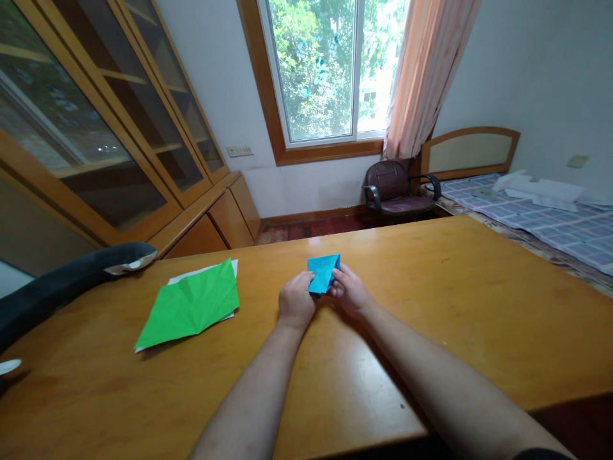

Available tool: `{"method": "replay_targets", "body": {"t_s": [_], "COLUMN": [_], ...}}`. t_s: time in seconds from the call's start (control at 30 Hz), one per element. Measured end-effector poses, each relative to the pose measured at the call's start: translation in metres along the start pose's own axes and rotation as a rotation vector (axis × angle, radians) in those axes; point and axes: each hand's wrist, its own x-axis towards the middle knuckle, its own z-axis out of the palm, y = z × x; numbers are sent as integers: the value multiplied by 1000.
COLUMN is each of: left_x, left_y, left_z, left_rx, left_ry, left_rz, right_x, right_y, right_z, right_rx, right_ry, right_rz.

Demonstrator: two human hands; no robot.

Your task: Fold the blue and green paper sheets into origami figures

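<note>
Taking the folded blue paper as the centre of our clock, with twelve straight ahead, we sit at a broad wooden desk (479, 294) that spreads to every side of us. At ten stands a tall wooden cabinet (115, 128) with glass doors. Between two and three we see a bed (541, 223) with a checked sheet and white pieces lying on it. The window (316, 73) is at twelve, showing green leaves outside, and a pink curtain (431, 70) hangs at one. Just below the curtain, a dark leather chair (397, 185) faces us.

On the desk toward nine, a long, dark curved thing (71, 275) with a pale patch reaches in from the side. Nearer us, also toward nine, lies a creased green sheet (196, 303), white paper showing beneath its edges.

Our two hands pinch the folded blue paper (322, 271) between thumbs and fingers: our left hand (295, 300) at its eight o'clock edge, our right hand (350, 291) at three. We cannot tell whether it touches the desk.
</note>
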Motion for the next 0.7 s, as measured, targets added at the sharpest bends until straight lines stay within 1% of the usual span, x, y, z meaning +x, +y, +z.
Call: {"method": "replay_targets", "body": {"t_s": [0.17, 0.43, 0.53, 0.7], "left_x": [-1, -1, -1, -2], "left_y": [-1, 1, 2, 2], "left_z": [0, 5, 5, 3], "left_rx": [7, 56, 45, 23], "left_ry": [-7, -51, -62, -31], "left_rz": [-7, 119, 159, 195], "right_x": [2, 12, 12, 10], "right_y": [1, 10, 11, 13], "right_z": [2, -2, -3, 0], "right_rx": [-71, -241, -225, -180], "right_ry": [68, 324, 329, 334], "right_rz": [-7, -76, -56, -31]}}
